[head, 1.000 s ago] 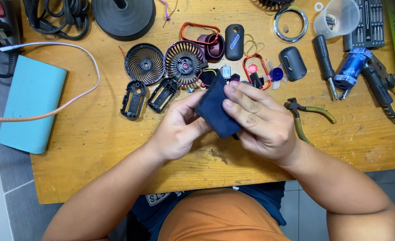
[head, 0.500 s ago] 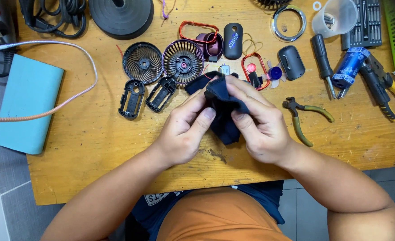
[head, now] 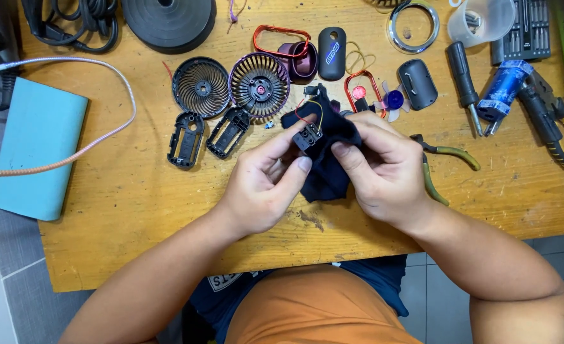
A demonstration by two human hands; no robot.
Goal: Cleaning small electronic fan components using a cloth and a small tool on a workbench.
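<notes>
You have peeled the dark cloth (head: 325,172) back, exposing a small black wired module (head: 308,136). Left hand (head: 263,185) pinches the module; right hand (head: 384,169) grips the cloth, cushioning it above the tabletop (head: 135,210).

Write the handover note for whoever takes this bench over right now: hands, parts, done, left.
Left hand: pinches a small black wired module at its fingertips.
Right hand: holds a dark cloth up against that module.
Both are held above the wooden table.
On the table behind the hands: black fan grille, purple-rimmed fan grille, two black housing shells, blue fan blade, green-handled pliers.
Done: the fan lies in separate parts.
Left: the module is not set down; nothing is reassembled.
</notes>
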